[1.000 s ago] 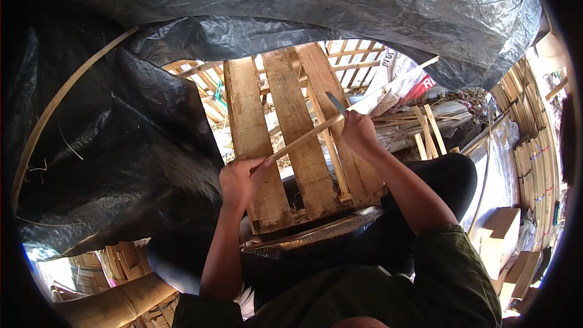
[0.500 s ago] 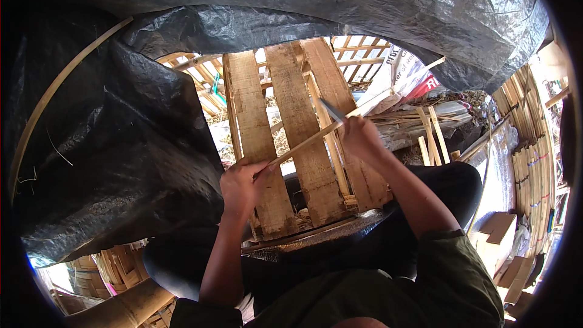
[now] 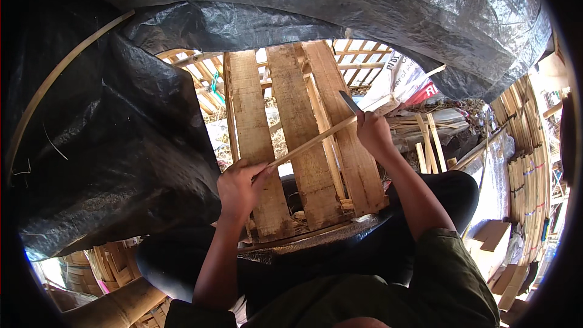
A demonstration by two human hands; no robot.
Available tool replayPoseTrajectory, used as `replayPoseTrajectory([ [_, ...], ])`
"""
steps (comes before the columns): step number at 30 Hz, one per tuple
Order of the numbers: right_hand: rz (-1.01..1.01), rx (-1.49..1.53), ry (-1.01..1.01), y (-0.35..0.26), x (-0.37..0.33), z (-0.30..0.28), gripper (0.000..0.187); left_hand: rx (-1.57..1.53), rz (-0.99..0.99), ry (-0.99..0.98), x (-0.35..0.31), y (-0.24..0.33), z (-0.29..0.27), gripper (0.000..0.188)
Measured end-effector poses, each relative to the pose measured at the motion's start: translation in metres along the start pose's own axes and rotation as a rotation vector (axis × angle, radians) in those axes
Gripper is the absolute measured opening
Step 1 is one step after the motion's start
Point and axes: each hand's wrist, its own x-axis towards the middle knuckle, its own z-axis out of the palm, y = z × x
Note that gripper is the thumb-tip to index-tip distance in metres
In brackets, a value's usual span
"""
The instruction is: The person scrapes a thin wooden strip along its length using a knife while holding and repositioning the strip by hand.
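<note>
Thin, straight, tan strip (image 3: 313, 142), paler toward far end, slanting up and rightward above plank rack (image 3: 302, 109): from left plank, across middle plank, out past right plank's outer edge. Contact with planks: cannot tell. Left hand (image 3: 238, 187) by left plank's outer edge, fingers curled, pinching strip's near end under thumb; forearm nearly vertical in view. Right hand (image 3: 375, 133) at right plank's outer edge, fisted around handle of knife (image 3: 350, 103), blade angled up-left toward rack's far edge, meeting or just beside strip; forearm slanting up-left from dark sleeve (image 3: 452, 261).
</note>
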Motion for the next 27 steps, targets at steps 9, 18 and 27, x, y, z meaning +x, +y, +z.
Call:
replayPoseTrajectory([
  [9,-0.053,0.854,0.203,-0.032,-0.009,0.046,0.04,0.025,0.024,0.003,-0.002,0.002,-0.003,0.019],
  [18,-0.232,0.141,0.355,-0.044,-0.026,0.019,0.037,0.021,0.013,0.016,-0.008,-0.003,-0.002,0.021],
  [27,-0.287,-0.427,0.184,-0.017,-0.019,0.017,0.02,0.043,0.037,0.01,-0.003,-0.003,0.001,0.024],
])
